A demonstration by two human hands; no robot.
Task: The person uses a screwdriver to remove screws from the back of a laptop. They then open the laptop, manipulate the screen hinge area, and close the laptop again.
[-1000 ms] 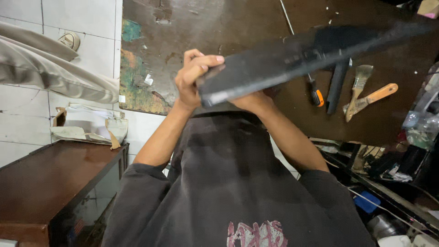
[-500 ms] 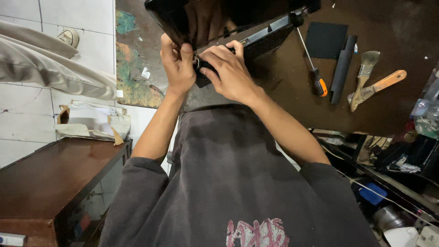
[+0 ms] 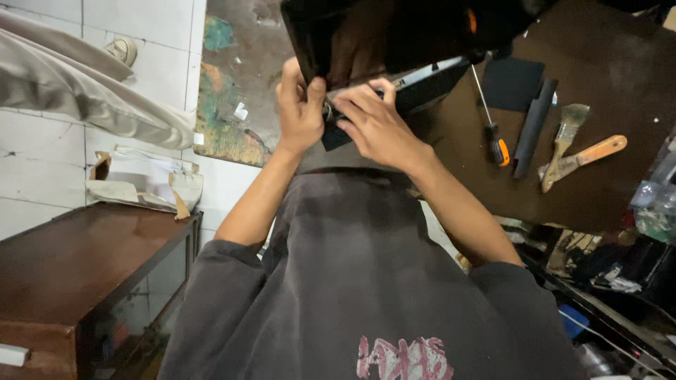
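Both hands meet at the near corner of a dark laptop (image 3: 394,42) that is held open above the brown surface (image 3: 598,190), its long axis running from that corner up and to the right, away from the person. The left hand (image 3: 299,105) clamps the corner from the left, thumb on top and fingers wrapped behind the dark lid. The right hand (image 3: 377,127) comes in from the right, its fingers (image 3: 352,105) bent and pressing on the hinge area just beside the left thumb; something small and metallic seems to sit between the two hands, but the view is too dark there to say what it is. The hands are touching or nearly so, and both are equally close to the corner, with the rest of the laptop lying farther off and to the right. On the surface to the right lie a screwdriver (image 3: 493,137) with an orange and black handle, a dark flat strip (image 3: 533,127) beside it, a paintbrush (image 3: 563,141), and a tool with a wooden handle (image 3: 588,155). A wooden cabinet (image 3: 84,260) stands at the near left.
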